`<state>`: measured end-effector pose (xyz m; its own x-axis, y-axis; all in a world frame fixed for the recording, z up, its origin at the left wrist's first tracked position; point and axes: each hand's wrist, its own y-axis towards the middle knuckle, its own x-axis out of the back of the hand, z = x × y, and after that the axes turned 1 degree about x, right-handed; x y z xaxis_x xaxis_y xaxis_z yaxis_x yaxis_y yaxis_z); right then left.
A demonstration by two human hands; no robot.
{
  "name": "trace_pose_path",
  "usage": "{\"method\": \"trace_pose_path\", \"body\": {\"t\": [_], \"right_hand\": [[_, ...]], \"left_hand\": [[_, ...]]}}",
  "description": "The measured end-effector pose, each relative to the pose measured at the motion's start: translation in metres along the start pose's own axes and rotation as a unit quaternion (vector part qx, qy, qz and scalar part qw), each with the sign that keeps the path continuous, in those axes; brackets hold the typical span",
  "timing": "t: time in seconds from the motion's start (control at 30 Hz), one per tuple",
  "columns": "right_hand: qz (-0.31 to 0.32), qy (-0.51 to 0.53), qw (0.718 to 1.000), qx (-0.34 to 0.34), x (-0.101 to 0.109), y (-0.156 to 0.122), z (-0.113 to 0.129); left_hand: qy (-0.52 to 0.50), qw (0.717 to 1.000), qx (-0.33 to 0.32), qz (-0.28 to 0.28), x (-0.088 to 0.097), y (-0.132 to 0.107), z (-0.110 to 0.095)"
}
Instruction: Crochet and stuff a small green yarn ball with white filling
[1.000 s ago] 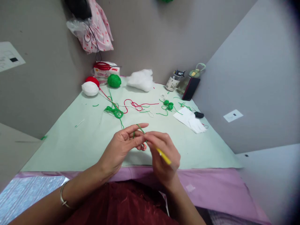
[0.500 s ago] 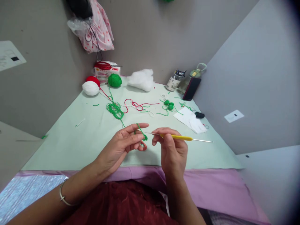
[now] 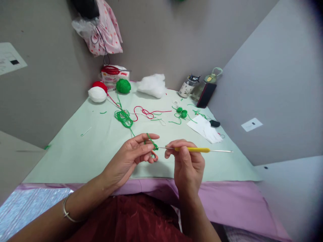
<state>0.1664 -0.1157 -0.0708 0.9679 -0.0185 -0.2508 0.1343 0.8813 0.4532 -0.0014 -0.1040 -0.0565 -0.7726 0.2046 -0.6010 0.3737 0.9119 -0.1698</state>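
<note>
My left hand [image 3: 131,156] pinches a small green and red crochet piece [image 3: 154,153], with green yarn [image 3: 150,137] looped over the outstretched index finger. That strand runs back to a green tangle [image 3: 123,117] on the pale green table [image 3: 75,151]. My right hand [image 3: 186,161] is closed round a yellow-handled crochet hook [image 3: 193,149], held level. The hook's metal tip meets the green stitches at the piece.
White [image 3: 97,94], red [image 3: 100,85] and green [image 3: 123,86] yarn balls sit at the back left beside a box with red scissors [image 3: 111,71]. White stuffing [image 3: 152,85], a jar [image 3: 186,88], a phone [image 3: 206,95], small green crochet pieces [image 3: 181,112], loose red yarn [image 3: 145,112] and white paper [image 3: 205,129] lie further right.
My right hand turned the hook from pointing down toward me to lying level, drew back to the right, then brought the tip to the green stitches. My left hand stayed put.
</note>
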Motion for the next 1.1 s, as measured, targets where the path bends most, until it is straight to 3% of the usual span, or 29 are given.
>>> {"method": "trace_pose_path", "body": {"t": [0.8, 1.1], "right_hand": [[-0.002, -0.040, 0.999, 0.008, -0.0009, 0.0007, 0.0010], [-0.004, -0.073, 0.996, 0.052, -0.0027, 0.0004, 0.0004]], "left_hand": [[0.013, 1.000, 0.014, 0.004, 0.0013, 0.0020, 0.0029], [0.037, 0.999, 0.016, -0.010, 0.0005, 0.0026, 0.0020]]}}
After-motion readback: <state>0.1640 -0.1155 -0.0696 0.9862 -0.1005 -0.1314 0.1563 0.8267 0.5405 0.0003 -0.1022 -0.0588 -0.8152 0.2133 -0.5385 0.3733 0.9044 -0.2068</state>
